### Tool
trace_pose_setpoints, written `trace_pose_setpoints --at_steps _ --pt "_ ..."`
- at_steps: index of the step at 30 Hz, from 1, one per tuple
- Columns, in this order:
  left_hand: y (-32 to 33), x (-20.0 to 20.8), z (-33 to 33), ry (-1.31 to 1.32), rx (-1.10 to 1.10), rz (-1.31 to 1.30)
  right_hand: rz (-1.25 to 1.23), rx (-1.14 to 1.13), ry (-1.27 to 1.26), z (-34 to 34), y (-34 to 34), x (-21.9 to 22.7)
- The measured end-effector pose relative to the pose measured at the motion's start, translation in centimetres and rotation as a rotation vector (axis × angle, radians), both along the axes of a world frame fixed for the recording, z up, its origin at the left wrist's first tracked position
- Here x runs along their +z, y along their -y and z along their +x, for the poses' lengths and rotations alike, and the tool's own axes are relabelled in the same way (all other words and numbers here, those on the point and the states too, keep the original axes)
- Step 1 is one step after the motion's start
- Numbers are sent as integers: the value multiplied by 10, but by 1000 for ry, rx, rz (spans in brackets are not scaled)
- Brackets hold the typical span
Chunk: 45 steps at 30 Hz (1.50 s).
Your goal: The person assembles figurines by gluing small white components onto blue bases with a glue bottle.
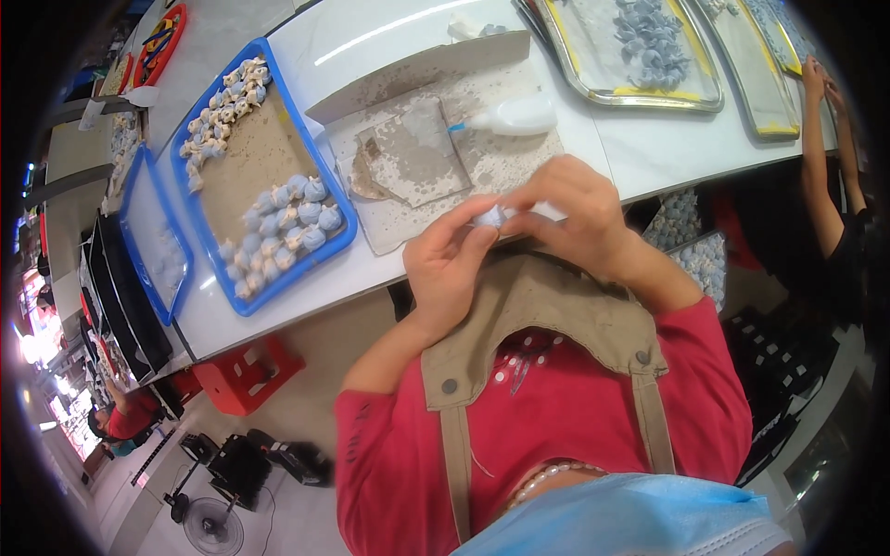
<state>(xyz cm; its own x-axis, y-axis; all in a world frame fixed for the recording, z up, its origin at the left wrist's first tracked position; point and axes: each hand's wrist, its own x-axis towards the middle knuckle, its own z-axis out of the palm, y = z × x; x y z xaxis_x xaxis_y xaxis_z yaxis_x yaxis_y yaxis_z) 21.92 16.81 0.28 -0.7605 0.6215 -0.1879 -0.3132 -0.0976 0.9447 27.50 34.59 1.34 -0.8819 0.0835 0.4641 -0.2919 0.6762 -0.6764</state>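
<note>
Between the fingertips of both hands is a small blue-grey rounded piece (490, 217), held just over the table's near edge. My left hand (447, 255) pinches it from the left with thumb and forefinger. My right hand (573, 206) closes on its other side, thumb and forefinger near the piece. Beyond the hands lies a worn, stained board (417, 153) on the white table. A white squeeze bottle (519, 117) with a blue tip rests on its side there. At the left, a blue-rimmed tray (298, 111) bears many small blue-and-cream figures in two groups.
Metal trays (640, 97) lined with paper stand at the far right, one with blue-grey petal-like pieces. Another blue tray (153, 232) lies at far left. A red stool (246, 375) and a fan (213, 526) are on the floor. Another person's arms (820, 157) reach in at the right.
</note>
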Motion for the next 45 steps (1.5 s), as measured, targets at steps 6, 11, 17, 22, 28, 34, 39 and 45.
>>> trace_pose_setpoints --at_steps 6,11,17,22,28,34,39,45 --pt "0 4 3 49 -36 122 -502 273 282 -6 -9 4" --pt "7 -3 0 -168 -133 35 -537 363 392 -4 -11 3" --pt "12 -1 -2 -75 -175 -30 -458 370 295 -2 -10 0" --pt "8 2 0 -118 -169 -4 -456 387 260 0 -12 1" --pt "13 6 -3 -156 -188 -79 -441 451 193 -4 -7 -3" --pt "28 18 -38 -468 -193 -199 -437 331 130 -11 6 -5" --pt "99 31 -143 -906 438 -847 -480 255 175 -12 -8 4" --pt "153 16 -201 -869 380 -1216 -482 216 199 -6 -11 2"
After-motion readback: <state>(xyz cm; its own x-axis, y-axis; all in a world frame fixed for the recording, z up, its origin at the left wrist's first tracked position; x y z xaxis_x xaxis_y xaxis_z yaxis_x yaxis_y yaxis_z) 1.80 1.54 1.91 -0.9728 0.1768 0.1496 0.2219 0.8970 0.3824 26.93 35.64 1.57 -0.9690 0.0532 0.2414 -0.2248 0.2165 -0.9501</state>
